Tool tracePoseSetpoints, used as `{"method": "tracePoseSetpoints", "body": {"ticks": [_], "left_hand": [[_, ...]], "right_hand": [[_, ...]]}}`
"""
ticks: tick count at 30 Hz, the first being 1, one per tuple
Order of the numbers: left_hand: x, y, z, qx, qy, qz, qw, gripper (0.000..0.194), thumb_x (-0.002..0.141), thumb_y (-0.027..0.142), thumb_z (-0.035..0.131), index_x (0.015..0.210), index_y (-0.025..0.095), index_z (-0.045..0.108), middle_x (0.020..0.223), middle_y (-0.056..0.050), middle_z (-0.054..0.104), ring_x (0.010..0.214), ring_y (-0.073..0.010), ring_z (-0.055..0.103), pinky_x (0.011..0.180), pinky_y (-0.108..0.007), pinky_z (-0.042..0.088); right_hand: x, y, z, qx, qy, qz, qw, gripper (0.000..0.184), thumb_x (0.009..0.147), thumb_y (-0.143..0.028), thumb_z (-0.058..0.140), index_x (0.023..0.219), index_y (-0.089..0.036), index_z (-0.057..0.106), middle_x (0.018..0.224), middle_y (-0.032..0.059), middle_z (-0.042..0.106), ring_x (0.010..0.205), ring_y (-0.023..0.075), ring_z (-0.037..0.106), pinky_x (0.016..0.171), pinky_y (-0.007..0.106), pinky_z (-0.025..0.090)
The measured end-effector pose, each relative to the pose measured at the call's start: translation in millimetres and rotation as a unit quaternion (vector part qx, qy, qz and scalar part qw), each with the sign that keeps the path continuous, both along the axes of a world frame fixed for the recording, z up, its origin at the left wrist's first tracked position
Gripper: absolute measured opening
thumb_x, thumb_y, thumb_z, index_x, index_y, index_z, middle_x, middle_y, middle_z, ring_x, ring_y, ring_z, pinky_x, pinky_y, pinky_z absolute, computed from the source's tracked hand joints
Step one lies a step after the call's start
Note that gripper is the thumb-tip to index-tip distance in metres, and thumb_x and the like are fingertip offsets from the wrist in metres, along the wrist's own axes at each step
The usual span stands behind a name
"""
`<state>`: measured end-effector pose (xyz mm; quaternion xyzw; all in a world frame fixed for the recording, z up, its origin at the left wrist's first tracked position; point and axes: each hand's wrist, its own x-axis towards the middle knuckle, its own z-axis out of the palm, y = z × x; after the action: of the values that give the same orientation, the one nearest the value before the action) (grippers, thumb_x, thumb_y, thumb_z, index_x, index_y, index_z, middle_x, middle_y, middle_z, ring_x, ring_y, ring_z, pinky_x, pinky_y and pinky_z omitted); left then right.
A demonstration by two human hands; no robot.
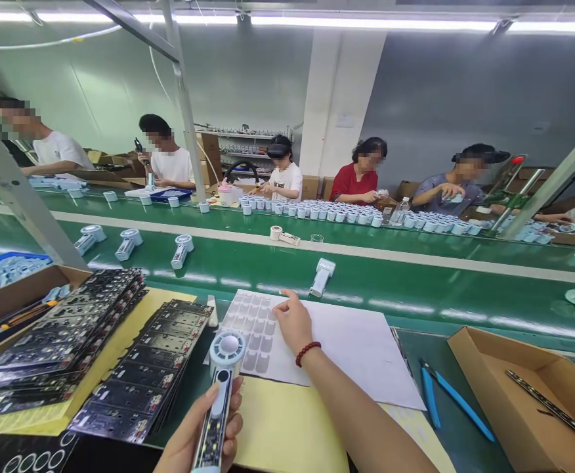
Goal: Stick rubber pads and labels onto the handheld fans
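My left hand [201,427] is wrapped round the handle of a light-blue device [227,358] that looks like a small handheld fan, with a round vented head. A circuit board shows along its open handle, and my thumb lies on a pale oval piece there. My right hand [293,320], wearing a red bead bracelet, is over a white sheet [346,335] with rows of grey stickers [251,322]. Its index finger stretches forward, apart from the other visible fingertip. I see nothing held in it, though its palm side is partly hidden.
Stacked dark circuit-board panels [140,374] lie left, on yellow paper. Blue-handled nippers [457,401] and a cardboard box [528,387] holding a board strip are right. Beyond runs a green conveyor [248,263] carrying similar devices [323,277]. Several co-workers sit behind rows of light-blue parts [317,210].
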<state>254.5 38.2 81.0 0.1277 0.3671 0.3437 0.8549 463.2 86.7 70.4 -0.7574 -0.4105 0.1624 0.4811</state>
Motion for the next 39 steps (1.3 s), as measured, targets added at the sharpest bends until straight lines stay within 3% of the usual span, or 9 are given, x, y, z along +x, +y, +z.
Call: {"method": "tracePoseSetpoints", "body": {"ticks": [2, 6, 11, 17, 28, 36, 39], "left_hand": [[2.6, 1.7, 11.7, -0.017, -0.006, -0.003, 1.0, 0.012, 0.091, 0.016, 0.059, 0.094, 0.007, 0.066, 0.071, -0.002, 0.059, 0.046, -0.0044, 0.048, 0.039, -0.013, 0.044], [9.9, 8.3, 29.1, -0.04, 0.011, 0.022, 0.999, 0.017, 0.096, 0.014, 0.048, 0.09, 0.007, 0.062, 0.07, -0.003, 0.057, 0.046, -0.0051, 0.05, 0.04, -0.014, 0.047], [21.3, 11.4, 34.1, -0.067, 0.026, 0.046, 0.996, 0.011, 0.093, 0.009, 0.052, 0.089, 0.006, 0.061, 0.069, -0.004, 0.059, 0.046, -0.0073, 0.056, 0.044, -0.017, 0.052], [31.9, 6.0, 33.9, -0.069, 0.033, 0.045, 0.996, 0.015, 0.093, 0.013, 0.054, 0.08, 0.009, 0.06, 0.064, -0.004, 0.058, 0.048, -0.0095, 0.057, 0.048, -0.021, 0.053], [33.7, 4.5, 40.1, -0.078, 0.028, 0.063, 0.995, 0.018, 0.094, 0.013, 0.053, 0.077, 0.011, 0.059, 0.062, -0.003, 0.058, 0.046, -0.009, 0.057, 0.047, -0.02, 0.053], [34.4, 1.5, 39.7, -0.1, -0.002, 0.067, 0.993, 0.023, 0.095, 0.015, 0.052, 0.073, 0.011, 0.059, 0.06, -0.003, 0.056, 0.047, -0.0101, 0.059, 0.048, -0.021, 0.054], [35.6, -3.1, 45.6, -0.128, -0.008, 0.077, 0.989, 0.03, 0.097, 0.015, 0.047, 0.07, 0.011, 0.059, 0.059, -0.003, 0.056, 0.044, -0.0091, 0.058, 0.043, -0.019, 0.052]], "right_hand": [[-7.1, -16.6, 11.4, 0.031, 0.025, 0.014, 0.999, 0.039, 0.087, -0.016, 0.06, 0.126, -0.019, 0.055, 0.089, 0.0009, 0.075, 0.092, 0.0217, 0.069, 0.088, 0.038, 0.051], [-37.3, -72.5, 32.8, 0.07, 0.097, 0.07, 0.99, 0.053, 0.085, -0.035, 0.065, 0.133, -0.021, 0.047, 0.09, -0.0007, 0.075, 0.079, 0.0185, 0.07, 0.073, 0.031, 0.054], [-82.6, -125.6, 41.1, 0.06, 0.29, 0.125, 0.947, 0.059, 0.07, -0.024, 0.074, 0.125, -0.021, 0.054, 0.075, -0.0009, 0.074, 0.116, 0.0271, 0.066, 0.07, 0.028, 0.053], [-102.2, -124.3, 42.6, 0.075, 0.306, 0.101, 0.943, 0.054, 0.065, -0.013, 0.07, 0.117, -0.023, 0.06, 0.07, -0.0021, 0.075, 0.112, 0.0261, 0.069, 0.083, 0.033, 0.056], [-104.0, -118.9, 35.3, 0.094, 0.29, 0.093, 0.948, 0.046, 0.067, -0.014, 0.072, 0.111, -0.025, 0.061, 0.069, -0.0011, 0.075, 0.106, 0.0265, 0.072, 0.085, 0.036, 0.06], [-109.4, -122.9, 40.0, 0.085, 0.236, 0.081, 0.965, 0.043, 0.072, -0.014, 0.07, 0.113, -0.026, 0.061, 0.073, -0.0019, 0.076, 0.103, 0.0242, 0.072, 0.081, 0.031, 0.061], [-117.7, -126.6, 37.0, 0.113, 0.144, 0.067, 0.981, 0.045, 0.076, -0.017, 0.072, 0.118, -0.031, 0.062, 0.077, -0.003, 0.076, 0.095, 0.0226, 0.074, 0.079, 0.031, 0.06]]}}
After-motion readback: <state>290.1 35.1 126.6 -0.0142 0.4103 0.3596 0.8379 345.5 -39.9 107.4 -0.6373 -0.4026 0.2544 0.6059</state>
